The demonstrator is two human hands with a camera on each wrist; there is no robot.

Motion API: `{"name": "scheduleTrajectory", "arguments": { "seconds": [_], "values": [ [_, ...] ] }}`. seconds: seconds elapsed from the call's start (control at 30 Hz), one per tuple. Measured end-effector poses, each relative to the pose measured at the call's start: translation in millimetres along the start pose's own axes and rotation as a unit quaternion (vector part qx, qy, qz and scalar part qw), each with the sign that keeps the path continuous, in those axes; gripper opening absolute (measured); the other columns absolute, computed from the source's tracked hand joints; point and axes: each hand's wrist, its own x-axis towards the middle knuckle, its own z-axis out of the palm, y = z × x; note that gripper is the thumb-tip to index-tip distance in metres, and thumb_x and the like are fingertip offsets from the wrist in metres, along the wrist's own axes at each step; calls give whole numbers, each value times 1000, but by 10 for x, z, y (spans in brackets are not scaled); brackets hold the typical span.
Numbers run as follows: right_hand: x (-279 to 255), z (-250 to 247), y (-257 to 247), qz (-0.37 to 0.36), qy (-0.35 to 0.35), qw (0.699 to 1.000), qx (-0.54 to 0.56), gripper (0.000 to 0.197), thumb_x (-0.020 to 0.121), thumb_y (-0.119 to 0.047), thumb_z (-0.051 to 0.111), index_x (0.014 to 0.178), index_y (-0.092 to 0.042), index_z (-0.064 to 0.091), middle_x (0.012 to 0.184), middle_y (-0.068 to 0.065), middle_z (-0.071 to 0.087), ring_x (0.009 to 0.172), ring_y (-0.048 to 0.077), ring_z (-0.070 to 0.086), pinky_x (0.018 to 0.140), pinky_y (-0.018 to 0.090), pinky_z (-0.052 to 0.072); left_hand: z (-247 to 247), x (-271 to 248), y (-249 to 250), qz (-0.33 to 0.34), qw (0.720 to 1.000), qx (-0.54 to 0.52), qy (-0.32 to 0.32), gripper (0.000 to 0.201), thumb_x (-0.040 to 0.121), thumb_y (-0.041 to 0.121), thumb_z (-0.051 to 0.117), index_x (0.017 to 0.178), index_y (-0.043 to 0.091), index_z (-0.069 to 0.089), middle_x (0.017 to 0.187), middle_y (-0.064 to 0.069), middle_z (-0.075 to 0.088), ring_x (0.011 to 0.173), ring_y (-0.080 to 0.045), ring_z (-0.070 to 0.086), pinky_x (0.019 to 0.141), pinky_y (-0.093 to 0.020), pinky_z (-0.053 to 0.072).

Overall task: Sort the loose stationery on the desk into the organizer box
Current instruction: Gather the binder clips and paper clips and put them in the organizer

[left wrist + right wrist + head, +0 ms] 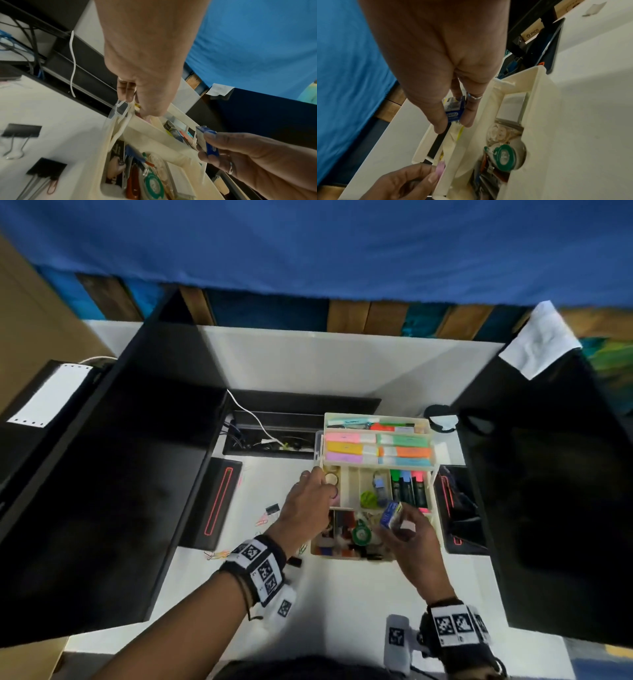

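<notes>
The cream organizer box (pixel 436 510) stands mid-table (pixel 342 604), tiers fanned open. The right hand (pixel 416 546) hovers over its 4 o'clock side, fingers (pixel 469 115) clamped on a small blue box (pixel 390 513). The left hand (pixel 308 508) reaches its 9 o'clock compartment – fingers pinched around something pink (pixel 441 167). Binder clips (pixel 22 132) lie at 8 o'clock.

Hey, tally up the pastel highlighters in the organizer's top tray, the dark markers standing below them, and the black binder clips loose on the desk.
Pastel highlighters: 6
Dark markers: 3
Black binder clips: 2
Total: 11
</notes>
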Motion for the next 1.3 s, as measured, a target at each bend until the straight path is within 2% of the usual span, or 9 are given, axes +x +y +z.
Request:
{"name": "scheduleTrajectory", "arguments": {
  "seconds": [0.1,0.23,0.37,0.5,0.67,0.8,0.93,1.17,1.3],
  "values": [
    [159,-65,112,-17,4,998,-56,55,77,-36,90,123,-36,59,116,7,67,91,23,75,63,24,59,-49,41,24,-12,999,30,-17,34,85,5,69,111,26,74,99,8,34,93,-14,36,79,-32,47],
    [256,-53,0,-57,7,994,-91,69,79,-25,89,140,-21,57,128,0,54,106,16,66,88,33,62,-29,96,77,-37,998,46,-33,27,88,12,69,107,30,77,99,6,40,99,-18,46,88,-32,46],
    [329,-31,-146,-96,-14,988,-120,68,81,-19,88,141,-21,56,130,-2,49,112,12,59,98,34,58,-25,125,79,-70,997,7,-14,14,95,25,66,103,31,76,101,7,52,96,-13,51,88,-31,49],
    [374,-2,-231,-135,-53,976,-161,72,79,-22,89,143,-20,55,129,-5,49,114,13,55,97,34,58,-65,100,158,-44,990,-131,-11,8,99,31,64,105,29,67,98,12,56,92,-8,57,84,-32,55],
    [406,117,-245,-199,-88,958,-189,71,79,-26,88,141,-17,55,129,-4,53,111,13,59,95,39,58,-162,137,487,-135,920,-347,-122,30,101,38,62,127,26,53,109,6,68,92,-5,65,69,-16,51],
    [461,121,-190,-211,-76,952,-206,76,82,-36,84,145,-18,47,133,-2,56,117,19,58,97,41,56,-44,181,542,-227,876,-419,-70,28,100,31,66,121,25,48,106,2,67,85,-16,73,77,-34,63],
    [497,51,-36,-222,-78,913,-333,62,84,-48,76,136,-21,54,147,-1,45,133,27,43,103,56,49,57,226,536,-251,850,-463,-27,23,97,34,70,106,23,52,93,-6,74,75,-17,77,80,-43,65],
    [395,117,53,-203,-45,906,-367,66,89,-37,75,148,-20,49,144,10,40,139,31,39,113,52,42,172,358,627,-270,856,-440,33,13,92,25,75,96,28,62,93,2,73,86,-17,74,84,-39,63],
    [409,171,92,-220,25,923,-314,37,90,-21,72,127,-17,66,125,7,55,121,26,53,102,47,50,251,401,710,-299,844,-436,90,7,91,21,77,93,20,70,85,4,73,82,-15,72,75,-26,61]
  ]
}}
